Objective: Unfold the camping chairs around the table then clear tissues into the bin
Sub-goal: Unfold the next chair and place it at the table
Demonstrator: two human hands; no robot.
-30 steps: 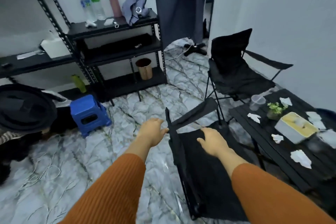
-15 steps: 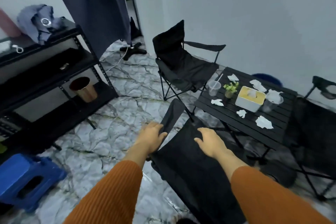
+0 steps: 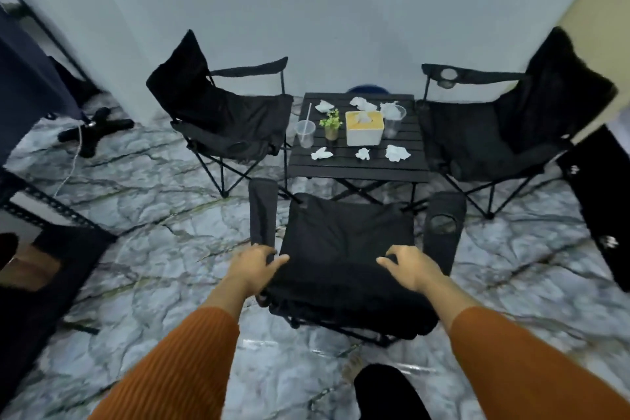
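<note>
While tissue fills the box point(image 3: 364, 133), both hands point(image 3: 254, 266) point(image 3: 410, 268) clamped on the chair point(image 3: 344, 249).

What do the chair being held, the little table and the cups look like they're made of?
Near chair: matte black woven fabric, judging by its soft creases, on thin dark tubing, probably metal. Table: black slats with a slight sheen, likely painted metal, though it could be plastic. Cups: clear, thin plastic, see-through.

A room in a home, arranged as a small sitting corner: glossy grey marble-pattern floor tiles point(image 3: 143, 215), plain pale walls, black fabric folding camping chairs point(image 3: 221, 112) around a low black slatted table point(image 3: 358, 165), and black metal shelving point(image 3: 51, 208) at the frame's left edge.
</note>
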